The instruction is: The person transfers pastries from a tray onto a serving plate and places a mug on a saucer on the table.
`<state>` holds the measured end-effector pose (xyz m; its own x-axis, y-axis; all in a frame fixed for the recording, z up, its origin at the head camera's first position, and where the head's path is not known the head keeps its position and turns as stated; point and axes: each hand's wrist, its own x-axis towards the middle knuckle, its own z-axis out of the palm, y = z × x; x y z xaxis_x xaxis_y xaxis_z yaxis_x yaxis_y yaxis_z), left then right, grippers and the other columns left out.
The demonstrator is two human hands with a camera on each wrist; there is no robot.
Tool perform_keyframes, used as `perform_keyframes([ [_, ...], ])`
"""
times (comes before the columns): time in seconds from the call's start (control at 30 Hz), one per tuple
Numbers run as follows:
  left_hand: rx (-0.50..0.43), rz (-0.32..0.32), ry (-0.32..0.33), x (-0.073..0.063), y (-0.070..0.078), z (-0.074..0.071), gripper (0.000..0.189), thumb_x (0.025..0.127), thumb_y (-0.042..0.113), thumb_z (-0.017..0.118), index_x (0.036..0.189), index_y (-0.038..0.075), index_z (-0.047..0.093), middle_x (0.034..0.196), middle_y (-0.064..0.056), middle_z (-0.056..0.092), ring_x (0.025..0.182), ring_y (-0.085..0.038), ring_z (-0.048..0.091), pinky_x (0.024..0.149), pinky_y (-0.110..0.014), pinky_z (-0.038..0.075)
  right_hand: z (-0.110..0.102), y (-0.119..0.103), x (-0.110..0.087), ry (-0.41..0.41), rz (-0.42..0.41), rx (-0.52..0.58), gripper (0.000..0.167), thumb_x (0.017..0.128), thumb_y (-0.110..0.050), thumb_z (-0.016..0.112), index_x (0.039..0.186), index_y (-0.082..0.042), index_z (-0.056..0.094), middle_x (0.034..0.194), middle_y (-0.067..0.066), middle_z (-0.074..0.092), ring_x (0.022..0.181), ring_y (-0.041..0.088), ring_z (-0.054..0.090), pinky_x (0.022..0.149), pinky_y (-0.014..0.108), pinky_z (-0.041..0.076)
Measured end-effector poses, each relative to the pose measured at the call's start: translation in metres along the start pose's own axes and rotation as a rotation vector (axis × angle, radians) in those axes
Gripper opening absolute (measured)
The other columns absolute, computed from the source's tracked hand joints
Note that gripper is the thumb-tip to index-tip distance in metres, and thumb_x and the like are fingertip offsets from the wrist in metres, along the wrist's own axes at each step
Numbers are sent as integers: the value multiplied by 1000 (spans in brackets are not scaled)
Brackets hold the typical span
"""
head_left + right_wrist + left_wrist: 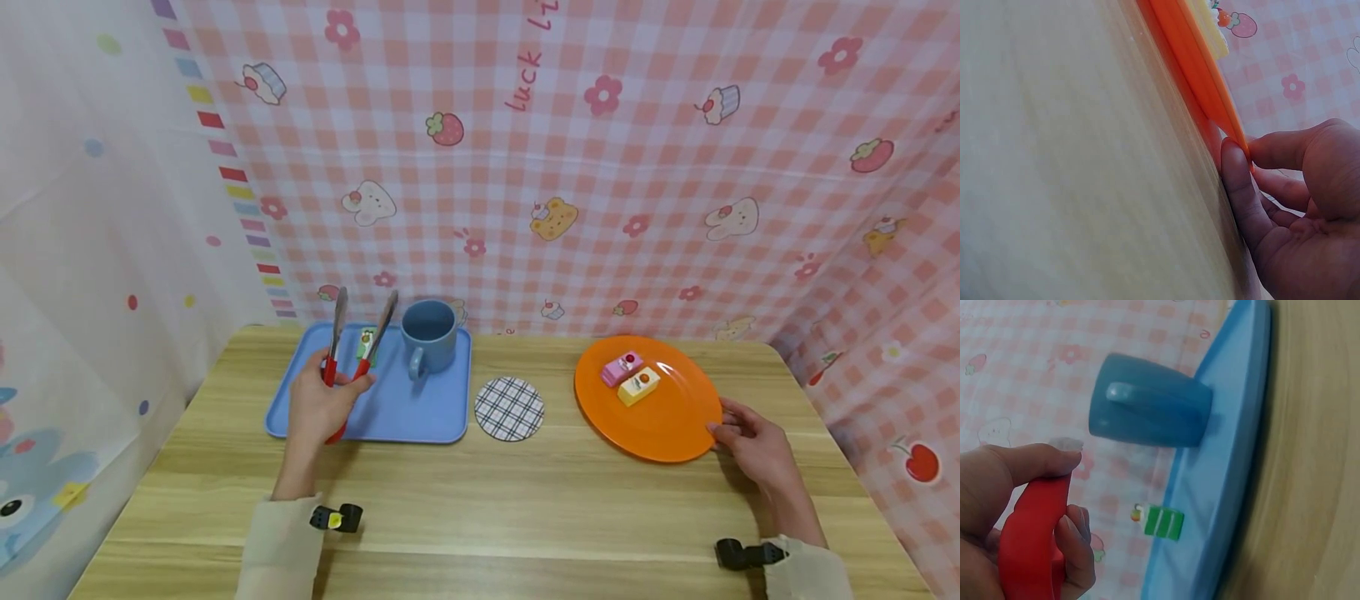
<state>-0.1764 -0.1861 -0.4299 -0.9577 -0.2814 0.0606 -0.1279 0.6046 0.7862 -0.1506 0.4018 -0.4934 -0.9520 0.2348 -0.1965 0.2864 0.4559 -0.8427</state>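
Sleeves: two pale cuffs at the near table edge, each with a small black clip-like device beside it.
Left hand [318, 408]: curled round the red handles of a pair of tongs [352, 346], thumb on top in the left wrist view; the metal arms stand apart, pointing up and away over the tray.
Right hand [753, 446]: pinches the near right rim of the orange plate [660, 417], thumb above and fingers [1238, 187] under the edge (that side looks slightly lifted off the wood, though the angle makes it hard to be sure).
On the plate: a pink cake piece [621, 367] and a yellow cake piece [638, 386], side by side and touching, toward the far side.
Blue tray [405, 412]: lies left of centre, carrying a blue mug [429, 335] at its far right and a small green cake piece [367, 343] between the tong arms.
Coaster [509, 408]: round, plaid, between tray and plate.
Table [480, 508]: light wood.
Backdrop: pink checked cloth.
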Motion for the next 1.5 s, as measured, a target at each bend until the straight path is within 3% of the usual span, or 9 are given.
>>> perform_keyframes([
  [0.37,123,-70,-121,5,-14,2,72,90,36,73,139,-8,45,109,-25,61,96,-36,59,76,-41,50,-3,-2,-2,0,24,-5,63,103,-19,61,158,-2,35,118,4,60,85,-5,61,77,19,59],
  [0.67,132,-97,-188,4,-22,0,78,90,37,72,144,-9,38,120,-28,57,102,-38,57,82,-44,52,-2,-2,-1,11,18,-4,62,103,-18,62,157,0,36,117,5,59,84,-5,61,76,18,59],
  [0.8,132,-138,-210,1,-28,-5,80,91,37,72,146,-8,35,123,-28,55,105,-39,55,83,-45,52,3,-3,1,-4,16,3,64,103,-21,62,157,-2,36,126,11,56,87,-4,60,77,18,58],
  [1.07,144,-113,-245,0,-36,-3,82,89,41,75,142,-10,39,117,-28,58,100,-37,57,79,-42,52,1,-4,-1,4,35,-8,63,103,-23,61,157,-3,36,129,13,55,86,-3,60,77,18,58],
  [1.23,151,-98,-237,0,-39,-2,74,89,40,76,136,-7,44,109,-26,59,92,-34,59,71,-37,50,1,-3,-2,-1,49,-1,63,104,-23,61,158,-3,35,130,14,54,87,-2,60,77,18,58],
  [1.5,140,-72,-254,2,-41,-7,66,90,34,74,133,-8,45,97,-24,63,60,-17,65,56,-31,50,2,-3,-1,13,50,7,63,103,-20,62,158,-3,36,128,13,55,87,-2,61,77,18,58],
])
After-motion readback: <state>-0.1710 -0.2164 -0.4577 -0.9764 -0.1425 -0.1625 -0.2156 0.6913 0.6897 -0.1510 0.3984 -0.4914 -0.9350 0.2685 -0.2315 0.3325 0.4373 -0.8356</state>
